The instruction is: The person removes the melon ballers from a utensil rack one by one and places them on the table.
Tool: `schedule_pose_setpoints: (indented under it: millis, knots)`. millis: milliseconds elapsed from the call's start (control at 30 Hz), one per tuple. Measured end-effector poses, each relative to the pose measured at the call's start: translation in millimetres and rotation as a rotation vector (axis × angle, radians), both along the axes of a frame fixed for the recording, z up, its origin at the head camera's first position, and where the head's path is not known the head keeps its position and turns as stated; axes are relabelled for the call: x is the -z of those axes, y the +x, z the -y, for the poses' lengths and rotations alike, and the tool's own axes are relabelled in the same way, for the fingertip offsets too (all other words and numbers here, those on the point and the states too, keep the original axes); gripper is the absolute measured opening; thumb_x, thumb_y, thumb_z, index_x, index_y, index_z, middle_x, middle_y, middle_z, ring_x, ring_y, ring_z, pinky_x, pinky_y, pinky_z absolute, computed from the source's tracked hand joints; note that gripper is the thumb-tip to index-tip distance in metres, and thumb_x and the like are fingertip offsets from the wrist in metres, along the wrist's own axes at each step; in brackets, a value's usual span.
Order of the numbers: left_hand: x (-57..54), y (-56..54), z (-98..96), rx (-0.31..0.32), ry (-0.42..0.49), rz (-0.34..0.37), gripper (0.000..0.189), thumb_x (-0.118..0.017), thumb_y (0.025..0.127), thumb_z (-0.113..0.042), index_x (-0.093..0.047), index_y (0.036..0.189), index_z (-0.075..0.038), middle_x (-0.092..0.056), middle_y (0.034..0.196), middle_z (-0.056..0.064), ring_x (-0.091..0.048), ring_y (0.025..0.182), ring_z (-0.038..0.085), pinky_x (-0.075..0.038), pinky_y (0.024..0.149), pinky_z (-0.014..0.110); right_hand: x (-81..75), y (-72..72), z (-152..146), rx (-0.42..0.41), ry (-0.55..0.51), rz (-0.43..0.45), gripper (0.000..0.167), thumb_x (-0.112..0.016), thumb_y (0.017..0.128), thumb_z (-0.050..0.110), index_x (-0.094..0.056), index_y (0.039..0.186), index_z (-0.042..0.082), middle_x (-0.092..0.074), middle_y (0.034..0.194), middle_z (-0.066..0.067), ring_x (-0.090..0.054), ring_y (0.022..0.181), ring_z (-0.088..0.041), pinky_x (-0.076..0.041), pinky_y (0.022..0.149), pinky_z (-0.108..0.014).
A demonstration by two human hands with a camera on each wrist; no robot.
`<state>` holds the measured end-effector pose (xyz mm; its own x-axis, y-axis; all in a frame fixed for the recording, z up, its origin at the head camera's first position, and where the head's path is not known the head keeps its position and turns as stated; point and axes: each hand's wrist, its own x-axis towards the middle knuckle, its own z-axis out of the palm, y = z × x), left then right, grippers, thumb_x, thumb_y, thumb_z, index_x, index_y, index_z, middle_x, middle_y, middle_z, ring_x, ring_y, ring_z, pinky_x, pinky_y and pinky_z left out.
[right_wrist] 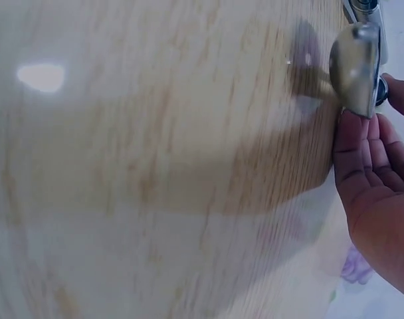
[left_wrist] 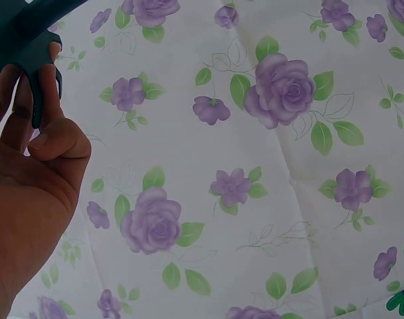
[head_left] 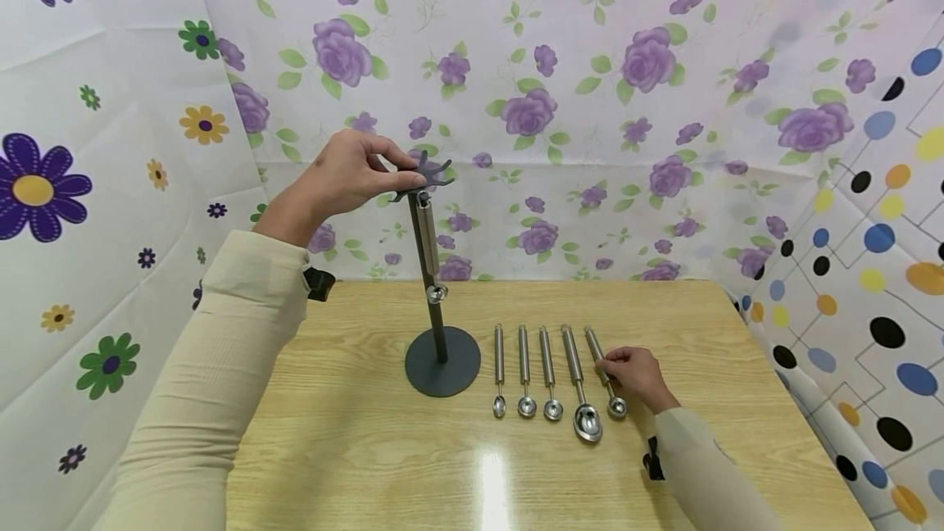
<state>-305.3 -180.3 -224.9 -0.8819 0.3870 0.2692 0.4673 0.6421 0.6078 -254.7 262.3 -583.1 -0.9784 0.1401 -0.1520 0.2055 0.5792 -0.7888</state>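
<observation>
My left hand pinches the hooked top of a dark utensil stand, thumb and fingers at its prongs; the left wrist view shows the fingers among the prongs. From one hook hangs a metal scoop, its bowl downward beside the pole. At the right end of a row of metal utensils, my right hand pinches the handle of a small round scoop. Just left of it lies a larger oval slotted spoon, whose bowl partly hides the fingers in the right wrist view.
Two small round scoops and a narrow oval one lie left of the slotted spoon, handles away from me. The wooden table meets flowered cloth behind and patterned cloths at both sides.
</observation>
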Motion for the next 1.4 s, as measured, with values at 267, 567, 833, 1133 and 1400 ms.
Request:
schedule_pose_setpoints:
  millis: [267,567,833,1133,1400]
  knots:
    - [0.9,-0.9,0.9,0.003,0.003,-0.003,0.029,-0.077,0.09,-0.033,-0.079,0.109,-0.011,-0.07,0.102,0.011,-0.065,0.079,0.024,-0.048,0.074,0.038,-1.2,-0.5,4.8,0.011,0.009,-0.002,0.024,-0.078,0.088,0.016,-0.072,0.096,-0.006,-0.071,0.08,-0.009,-0.066,0.066,-0.017,-0.052,0.058,-0.028]
    - [0.9,-1.4,0.4,0.007,0.005,-0.01,0.027,-0.077,0.09,-0.032,-0.079,0.108,-0.012,-0.07,0.101,0.01,-0.065,0.079,0.023,-0.049,0.075,0.039,-1.2,-1.5,6.2,0.009,0.049,0.001,0.021,-0.078,0.088,0.015,-0.073,0.094,-0.005,-0.071,0.081,-0.009,-0.066,0.067,-0.015,-0.053,0.059,-0.03]
    - [1.0,-0.2,1.2,0.002,0.003,-0.004,0.027,-0.077,0.091,-0.031,-0.078,0.11,-0.011,-0.069,0.106,0.011,-0.066,0.08,0.024,-0.049,0.077,0.04,-4.3,0.6,7.5,-0.006,0.055,0.004,0.021,-0.077,0.088,0.014,-0.074,0.095,-0.006,-0.071,0.08,-0.009,-0.066,0.068,-0.017,-0.054,0.06,-0.031]
    - [0.8,1.8,0.0,0.006,0.005,0.006,0.028,-0.077,0.09,-0.032,-0.078,0.109,-0.01,-0.069,0.106,0.011,-0.066,0.081,0.024,-0.05,0.076,0.041,-28.5,0.9,5.7,-0.067,0.125,-0.013,0.034,-0.07,0.094,0.02,-0.069,0.109,-0.011,-0.07,0.096,-0.019,-0.067,0.082,-0.028,-0.055,0.068,-0.038]
    - [-0.3,2.3,-0.5,0.005,0.005,0.011,0.029,-0.077,0.091,-0.033,-0.078,0.11,-0.01,-0.068,0.11,0.013,-0.066,0.084,0.025,-0.05,0.076,0.041,-61.9,-6.2,13.0,-0.149,0.06,-0.066,0.038,-0.066,0.099,0.021,-0.065,0.118,-0.011,-0.067,0.106,-0.024,-0.067,0.092,-0.041,-0.056,0.07,-0.037]
